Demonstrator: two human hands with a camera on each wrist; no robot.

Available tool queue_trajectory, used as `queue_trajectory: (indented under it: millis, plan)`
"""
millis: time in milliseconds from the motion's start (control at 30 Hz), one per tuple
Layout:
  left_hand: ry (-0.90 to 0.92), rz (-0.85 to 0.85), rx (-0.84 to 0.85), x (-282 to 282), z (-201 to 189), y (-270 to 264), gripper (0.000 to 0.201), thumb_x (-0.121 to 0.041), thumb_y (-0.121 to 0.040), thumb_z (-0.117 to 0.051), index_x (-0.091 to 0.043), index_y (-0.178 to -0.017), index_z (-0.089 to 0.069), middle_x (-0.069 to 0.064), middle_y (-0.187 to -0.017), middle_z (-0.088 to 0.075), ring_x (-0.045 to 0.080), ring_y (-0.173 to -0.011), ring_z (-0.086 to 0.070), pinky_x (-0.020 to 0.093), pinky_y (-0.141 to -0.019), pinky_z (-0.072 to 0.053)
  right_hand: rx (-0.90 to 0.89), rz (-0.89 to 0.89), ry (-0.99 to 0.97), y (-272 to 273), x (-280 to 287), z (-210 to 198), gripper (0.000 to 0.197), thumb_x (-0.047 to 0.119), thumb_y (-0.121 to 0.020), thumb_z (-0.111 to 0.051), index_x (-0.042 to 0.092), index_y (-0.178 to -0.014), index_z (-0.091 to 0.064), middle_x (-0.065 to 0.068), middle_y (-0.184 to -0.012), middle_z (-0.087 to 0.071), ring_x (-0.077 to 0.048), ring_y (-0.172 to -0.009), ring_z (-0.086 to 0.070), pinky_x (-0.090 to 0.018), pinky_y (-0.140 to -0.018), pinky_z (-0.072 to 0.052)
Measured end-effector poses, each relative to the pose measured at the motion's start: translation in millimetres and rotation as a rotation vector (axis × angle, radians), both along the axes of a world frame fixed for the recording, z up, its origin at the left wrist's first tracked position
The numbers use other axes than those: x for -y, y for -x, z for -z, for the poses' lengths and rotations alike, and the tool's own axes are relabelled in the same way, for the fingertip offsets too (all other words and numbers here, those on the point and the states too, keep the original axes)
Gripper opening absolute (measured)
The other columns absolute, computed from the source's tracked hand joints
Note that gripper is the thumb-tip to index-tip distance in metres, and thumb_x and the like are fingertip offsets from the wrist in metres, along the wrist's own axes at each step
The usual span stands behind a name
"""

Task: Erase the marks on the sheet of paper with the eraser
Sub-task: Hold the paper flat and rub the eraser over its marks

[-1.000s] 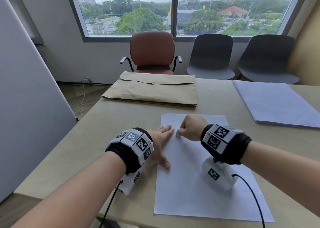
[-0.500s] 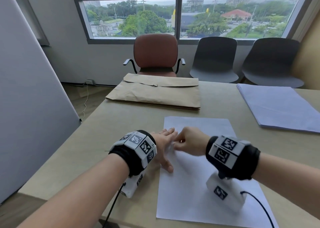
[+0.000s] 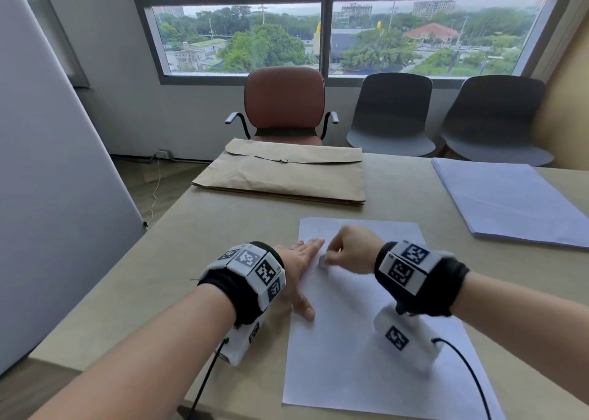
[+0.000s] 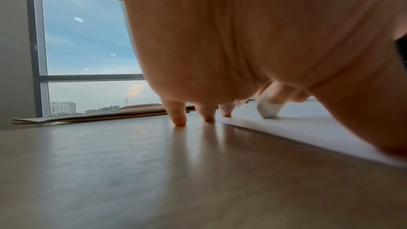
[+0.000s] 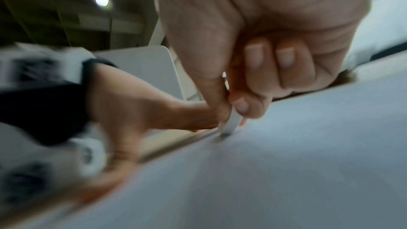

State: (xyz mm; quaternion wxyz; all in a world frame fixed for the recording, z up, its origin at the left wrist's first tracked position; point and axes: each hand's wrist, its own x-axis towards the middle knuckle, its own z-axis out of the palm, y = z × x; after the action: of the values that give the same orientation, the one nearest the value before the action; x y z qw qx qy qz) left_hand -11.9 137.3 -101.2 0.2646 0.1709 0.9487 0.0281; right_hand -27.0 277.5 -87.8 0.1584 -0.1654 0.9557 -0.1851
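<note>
A white sheet of paper (image 3: 360, 349) lies on the tan table (image 3: 159, 276) in front of me. My left hand (image 3: 299, 266) lies flat with straight fingers across the sheet's left edge, fingertips (image 4: 180, 121) on table and paper (image 4: 308, 128). My right hand (image 3: 347, 250) pinches a small white eraser (image 3: 322, 261) between thumb and curled fingers, its tip touching the paper near the left hand. In the right wrist view the eraser (image 5: 231, 123) stands on the sheet (image 5: 286, 163) over a faint grey smudge (image 5: 221, 137). The left wrist view also shows the eraser (image 4: 267, 109).
A brown paper envelope (image 3: 283, 177) lies at the far side of the table. A stack of pale sheets (image 3: 510, 199) sits at the right. A brown armchair (image 3: 283, 107) and two grey chairs (image 3: 392, 113) stand beyond the table under the window.
My right hand with the eraser has slid back and forth near the sheet's upper left, ending close to the left fingertips. The left hand has stayed pressed on the paper's edge.
</note>
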Motion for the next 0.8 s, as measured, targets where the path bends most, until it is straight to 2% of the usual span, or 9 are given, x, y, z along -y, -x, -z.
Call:
queue_trajectory:
  millis: [67,167,267,367,500,567,667,733,800]
  plan:
    - [0.009,0.016,-0.001,-0.3,1.3,-0.3,0.124,-0.044,-0.073,-0.076,-0.019,-0.149,0.018,-0.001,-0.159,0.014,0.014,-0.147,0.008,0.027,-0.116,0.000,-0.044,0.033,-0.003,-0.5,0.9,4.2,0.031,0.021,-0.085,-0.055,0.009,-0.056,-0.054,0.000,-0.050,-0.043,-0.010,-0.048,-0.036,-0.020,-0.046,-0.029]
    - [0.037,0.032,0.013,-0.4,5.6,1.5,0.124,-0.046,-0.072,-0.076,-0.020,-0.149,0.018,-0.002,-0.158,0.019,0.013,-0.146,0.013,0.031,-0.117,0.002,0.019,-0.128,-0.026,-28.8,6.2,5.9,0.043,0.016,-0.085,-0.054,0.016,-0.045,-0.038,0.003,-0.035,-0.043,-0.010,-0.043,-0.033,-0.018,-0.045,-0.024]
    - [0.038,0.037,0.015,-0.2,5.3,2.0,0.123,-0.045,-0.072,-0.076,-0.020,-0.149,0.017,-0.002,-0.158,0.019,0.013,-0.146,0.013,0.031,-0.117,0.003,0.060,-0.127,-0.035,-21.6,-2.5,2.4,0.023,0.025,-0.085,-0.060,0.009,-0.071,-0.069,0.010,-0.046,-0.053,-0.009,-0.050,-0.044,-0.018,-0.048,-0.030]
    - [0.025,0.038,0.015,0.6,3.4,1.7,0.122,-0.044,-0.072,-0.076,-0.020,-0.150,0.015,-0.002,-0.158,0.018,0.012,-0.146,0.012,0.030,-0.117,0.003,-0.039,0.046,0.004,7.1,-7.9,3.4,0.026,0.026,-0.085,-0.058,0.004,-0.086,-0.073,-0.011,-0.077,-0.067,-0.017,-0.068,-0.051,-0.023,-0.058,-0.038]
    - [0.048,0.049,0.025,0.8,2.7,1.7,0.123,-0.046,-0.072,-0.076,-0.020,-0.149,0.017,-0.003,-0.158,0.019,0.013,-0.146,0.013,0.033,-0.119,0.001,0.030,-0.071,0.011,-21.7,-2.2,9.0,0.036,0.021,-0.084,-0.056,0.010,-0.050,-0.048,-0.003,-0.049,-0.041,-0.013,-0.048,-0.034,-0.023,-0.049,-0.029]
    - [0.058,0.052,0.031,0.6,1.8,2.0,0.123,-0.046,-0.072,-0.075,-0.020,-0.149,0.017,-0.004,-0.157,0.020,0.013,-0.146,0.013,0.034,-0.119,0.001,0.118,-0.115,0.020,-27.8,-4.1,7.4,0.029,0.025,-0.084,-0.058,0.011,-0.059,-0.060,0.002,-0.049,-0.040,-0.012,-0.048,-0.036,-0.022,-0.050,-0.030]
    - [0.054,0.049,0.023,-0.8,0.4,2.4,0.123,-0.045,-0.072,-0.076,-0.020,-0.149,0.017,-0.004,-0.158,0.019,0.012,-0.146,0.012,0.033,-0.119,0.001,0.046,-0.028,0.019,1.2,-9.5,5.8,0.028,0.031,-0.083,-0.062,0.005,-0.088,-0.073,-0.005,-0.067,-0.065,-0.017,-0.062,-0.054,-0.025,-0.061,-0.040]
    - [0.058,0.048,0.016,-1.3,1.5,1.9,0.122,-0.046,-0.072,-0.075,-0.021,-0.149,0.016,-0.004,-0.158,0.019,0.012,-0.146,0.012,0.033,-0.119,0.001,-0.027,0.028,0.039,12.5,-9.2,8.9,0.025,0.027,-0.083,-0.060,0.007,-0.079,-0.073,-0.012,-0.076,-0.069,-0.020,-0.066,-0.055,-0.025,-0.062,-0.041]
    - [0.066,0.046,0.013,-1.2,3.0,2.1,0.123,-0.046,-0.072,-0.075,-0.021,-0.149,0.016,-0.004,-0.158,0.019,0.012,-0.146,0.012,0.034,-0.119,0.000,-0.035,-0.022,0.022,-2.0,-5.5,9.6,0.032,0.022,-0.084,-0.057,0.016,-0.053,-0.059,-0.002,-0.055,-0.056,-0.011,-0.051,-0.043,-0.019,-0.050,-0.034]
